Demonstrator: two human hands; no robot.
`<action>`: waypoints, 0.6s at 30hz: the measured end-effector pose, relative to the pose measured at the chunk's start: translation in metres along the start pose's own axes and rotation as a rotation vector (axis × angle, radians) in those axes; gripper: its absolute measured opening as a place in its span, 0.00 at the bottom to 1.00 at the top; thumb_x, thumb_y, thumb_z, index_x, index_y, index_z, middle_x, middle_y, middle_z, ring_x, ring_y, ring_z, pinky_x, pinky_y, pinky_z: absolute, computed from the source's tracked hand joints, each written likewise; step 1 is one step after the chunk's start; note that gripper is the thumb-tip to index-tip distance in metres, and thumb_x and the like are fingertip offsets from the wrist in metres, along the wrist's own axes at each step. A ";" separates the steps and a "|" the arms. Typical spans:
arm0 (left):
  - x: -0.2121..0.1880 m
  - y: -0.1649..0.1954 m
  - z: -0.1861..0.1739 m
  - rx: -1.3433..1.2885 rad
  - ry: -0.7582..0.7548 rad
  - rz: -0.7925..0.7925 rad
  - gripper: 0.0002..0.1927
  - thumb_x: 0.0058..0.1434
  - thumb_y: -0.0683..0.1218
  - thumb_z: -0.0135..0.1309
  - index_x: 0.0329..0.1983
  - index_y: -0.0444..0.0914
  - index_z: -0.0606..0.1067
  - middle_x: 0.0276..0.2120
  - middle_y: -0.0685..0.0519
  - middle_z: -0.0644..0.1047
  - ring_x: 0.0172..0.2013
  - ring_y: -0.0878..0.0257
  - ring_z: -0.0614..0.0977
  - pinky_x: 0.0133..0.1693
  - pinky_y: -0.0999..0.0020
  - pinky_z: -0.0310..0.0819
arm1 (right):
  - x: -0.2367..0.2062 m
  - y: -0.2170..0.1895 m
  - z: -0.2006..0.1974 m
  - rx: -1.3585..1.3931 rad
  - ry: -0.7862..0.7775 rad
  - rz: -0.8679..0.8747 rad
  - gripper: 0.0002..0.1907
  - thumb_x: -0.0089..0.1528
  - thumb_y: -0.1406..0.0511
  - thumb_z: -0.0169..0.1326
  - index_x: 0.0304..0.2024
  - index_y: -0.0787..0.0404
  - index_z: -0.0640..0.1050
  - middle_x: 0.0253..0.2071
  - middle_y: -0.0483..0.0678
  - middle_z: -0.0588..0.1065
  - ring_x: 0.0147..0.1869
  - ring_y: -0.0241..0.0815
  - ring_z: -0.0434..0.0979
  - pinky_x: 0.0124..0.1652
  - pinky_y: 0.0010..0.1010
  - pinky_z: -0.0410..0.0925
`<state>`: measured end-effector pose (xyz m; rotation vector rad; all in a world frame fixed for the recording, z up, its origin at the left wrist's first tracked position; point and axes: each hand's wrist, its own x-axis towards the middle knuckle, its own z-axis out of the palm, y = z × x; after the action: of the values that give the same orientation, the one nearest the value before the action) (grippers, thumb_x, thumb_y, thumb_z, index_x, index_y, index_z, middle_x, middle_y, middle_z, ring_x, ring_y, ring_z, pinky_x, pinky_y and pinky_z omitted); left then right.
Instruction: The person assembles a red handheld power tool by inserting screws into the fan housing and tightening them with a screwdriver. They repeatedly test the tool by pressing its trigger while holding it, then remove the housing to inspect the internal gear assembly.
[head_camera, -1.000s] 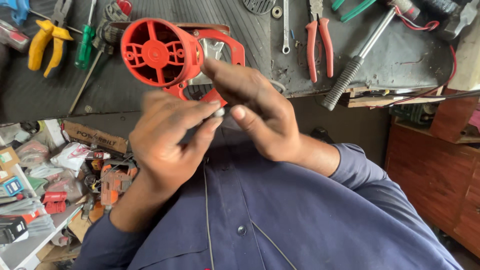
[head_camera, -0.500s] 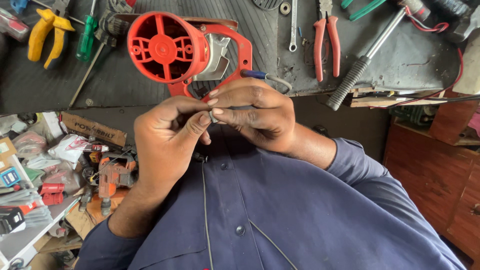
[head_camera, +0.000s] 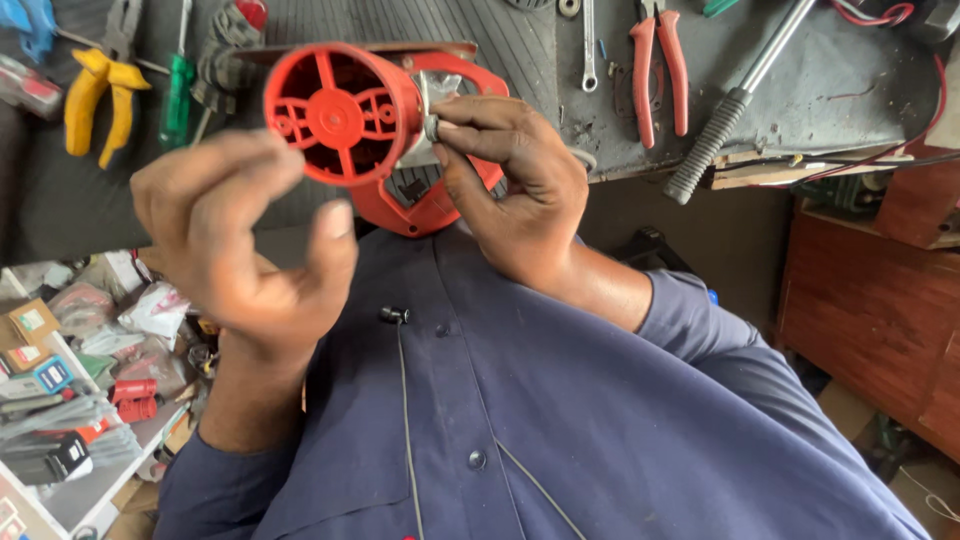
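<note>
**Small metal part at the red housing, pinched in our right hand**

On the far left of the workbench (head_camera: 840, 95) lie yellow-handled pliers (head_camera: 100, 95) and a green screwdriver (head_camera: 178, 90), both untouched. Near them our left hand (head_camera: 250, 240) hangs in the air, fingers loosely curled and thumb apart. It holds nothing that we can see, and it stands just left of and nearer than the red housing (head_camera: 345, 115).

The housing is a round, spoked plastic shell with a handle loop behind it. It sits at the near edge of the bench, its open end facing us.

Just right of that round end, our right hand (head_camera: 510, 190) pinches a small metal part (head_camera: 432, 127) between thumb and forefinger, touching the housing's side. We judge the part is not yet seated. Whether it sits in a hole or only rests against the shell, we cannot tell.

Further right lie red-handled pliers (head_camera: 655, 70) and a grey-gripped tool (head_camera: 715, 140), well apart from both hands.
</note>
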<state>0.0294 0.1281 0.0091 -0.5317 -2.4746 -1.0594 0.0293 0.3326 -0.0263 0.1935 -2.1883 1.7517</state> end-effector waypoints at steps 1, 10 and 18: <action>0.003 -0.005 0.001 0.012 -0.036 0.004 0.19 0.70 0.46 0.63 0.57 0.32 0.72 0.54 0.41 0.73 0.55 0.48 0.75 0.57 0.57 0.73 | 0.004 -0.006 0.001 -0.031 0.012 0.015 0.10 0.64 0.79 0.64 0.46 0.67 0.80 0.53 0.53 0.79 0.57 0.42 0.82 0.55 0.28 0.76; 0.016 -0.026 0.003 -0.080 -0.150 -0.050 0.29 0.70 0.51 0.69 0.65 0.32 0.69 0.64 0.42 0.70 0.64 0.49 0.74 0.67 0.57 0.73 | 0.007 -0.014 -0.009 -0.067 -0.096 0.161 0.07 0.63 0.78 0.63 0.43 0.68 0.81 0.49 0.53 0.79 0.52 0.39 0.82 0.52 0.27 0.77; 0.019 -0.031 0.002 -0.091 -0.150 -0.032 0.32 0.68 0.54 0.71 0.64 0.33 0.71 0.61 0.44 0.72 0.62 0.50 0.78 0.64 0.59 0.77 | -0.011 0.016 0.027 0.277 0.120 0.265 0.07 0.72 0.78 0.56 0.44 0.68 0.71 0.55 0.53 0.74 0.58 0.39 0.78 0.56 0.25 0.74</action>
<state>-0.0020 0.1135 -0.0017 -0.6213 -2.5813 -1.1892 0.0302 0.3088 -0.0502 -0.1421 -1.9527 2.1479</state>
